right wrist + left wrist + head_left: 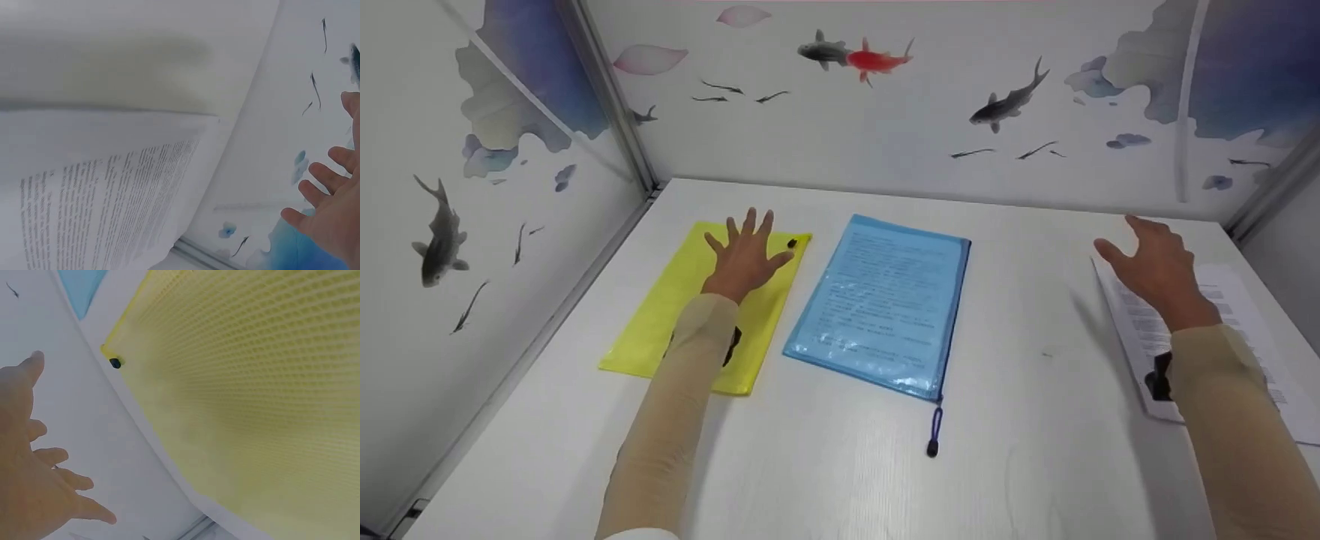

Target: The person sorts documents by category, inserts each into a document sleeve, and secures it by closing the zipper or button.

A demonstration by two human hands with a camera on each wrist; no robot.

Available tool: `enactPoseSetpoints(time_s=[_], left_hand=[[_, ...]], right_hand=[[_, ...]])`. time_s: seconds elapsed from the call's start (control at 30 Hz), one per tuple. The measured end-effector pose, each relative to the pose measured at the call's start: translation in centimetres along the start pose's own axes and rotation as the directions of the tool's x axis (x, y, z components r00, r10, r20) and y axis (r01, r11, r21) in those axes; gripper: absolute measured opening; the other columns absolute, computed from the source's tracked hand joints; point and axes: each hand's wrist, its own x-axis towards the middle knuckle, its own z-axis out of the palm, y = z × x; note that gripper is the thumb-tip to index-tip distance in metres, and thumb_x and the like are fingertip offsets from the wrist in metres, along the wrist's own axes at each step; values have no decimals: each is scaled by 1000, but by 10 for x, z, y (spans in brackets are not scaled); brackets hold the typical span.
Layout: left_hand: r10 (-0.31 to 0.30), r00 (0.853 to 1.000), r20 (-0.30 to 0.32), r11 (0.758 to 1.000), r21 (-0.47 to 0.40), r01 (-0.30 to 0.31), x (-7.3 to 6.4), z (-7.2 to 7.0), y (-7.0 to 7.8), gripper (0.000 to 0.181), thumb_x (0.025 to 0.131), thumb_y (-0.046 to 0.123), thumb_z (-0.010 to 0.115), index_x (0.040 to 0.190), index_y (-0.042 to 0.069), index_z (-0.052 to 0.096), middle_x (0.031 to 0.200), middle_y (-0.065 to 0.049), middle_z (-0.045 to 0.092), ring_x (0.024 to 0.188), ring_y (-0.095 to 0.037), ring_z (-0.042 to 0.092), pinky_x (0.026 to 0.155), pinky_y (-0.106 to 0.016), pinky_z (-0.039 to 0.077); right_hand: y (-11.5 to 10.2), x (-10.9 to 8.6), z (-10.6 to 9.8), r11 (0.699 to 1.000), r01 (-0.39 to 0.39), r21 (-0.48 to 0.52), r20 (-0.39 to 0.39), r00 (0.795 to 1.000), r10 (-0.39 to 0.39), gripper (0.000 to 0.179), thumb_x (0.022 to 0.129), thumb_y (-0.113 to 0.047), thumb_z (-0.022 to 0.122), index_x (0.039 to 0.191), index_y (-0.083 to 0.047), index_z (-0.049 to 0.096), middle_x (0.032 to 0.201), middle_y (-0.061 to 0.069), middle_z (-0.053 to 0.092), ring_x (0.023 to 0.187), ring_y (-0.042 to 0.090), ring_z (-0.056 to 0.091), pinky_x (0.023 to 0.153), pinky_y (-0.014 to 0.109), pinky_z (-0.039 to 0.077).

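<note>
My left hand (745, 259), fingers spread, is over the upper part of a yellow zip pouch (660, 322). In the left wrist view a gap shows between that hand (39, 467) and the mesh-textured yellow pouch (236, 382). On the right, my right hand (1159, 266) hovers over a stack of printed paper sheets (1140, 330) with its fingers apart, holding nothing. The right wrist view shows the printed sheets (112, 191) beside that hand (334, 208). Between the hands lies a blue zip pouch (877, 307) with printed pages showing through it.
A zipper pull (934, 435) on a cord hangs from the blue pouch's lower right corner. The white table (847, 472) meets a back wall (885, 135) painted with fish, and a side wall (510, 247) stands at left.
</note>
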Motion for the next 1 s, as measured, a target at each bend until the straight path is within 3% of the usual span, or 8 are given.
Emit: enactPoseSetpoints(time_s=[0.13,0.3,0.53,0.77,1.0], left_hand=[[-20,999,36,1000,-18,21,-3,6,-6,83,87,56,48,149,17,7,154,-16,4,137,-50,1,99,-76,0],[-72,989,130,996,-40,78,-6,16,-6,89,83,59,52,149,19,7,153,-18,9,136,-51,4,97,-77,3],[-139,969,204,988,-36,149,-10,26,-2,94,80,60,56,149,18,7,153,-20,11,136,-51,6,99,-76,4],[-161,957,241,985,-20,171,-17,30,-5,94,79,58,58,148,16,10,150,-21,20,135,-51,12,98,-76,8],[-178,949,261,979,-53,199,-21,28,-5,87,81,54,60,146,13,20,146,-19,30,134,-47,23,99,-75,12]], right_hand=[[20,-7,-5,994,-2,-106,-13,1000,0,80,91,-55,38,143,4,21,137,39,25,122,59,21,90,74,16],[44,-19,-9,981,-21,-195,-22,1000,17,78,92,-52,39,141,7,22,131,42,28,114,61,25,83,74,23],[69,-33,-15,962,-125,-243,-15,992,125,75,93,-44,43,140,9,19,129,44,26,113,62,25,85,75,22],[93,-45,-15,926,-248,-286,7,965,260,71,92,-28,51,141,9,15,129,44,23,113,61,24,89,74,21],[117,-59,-15,894,-355,-272,38,925,379,65,89,-20,52,136,12,19,121,45,26,105,61,29,87,75,24]])
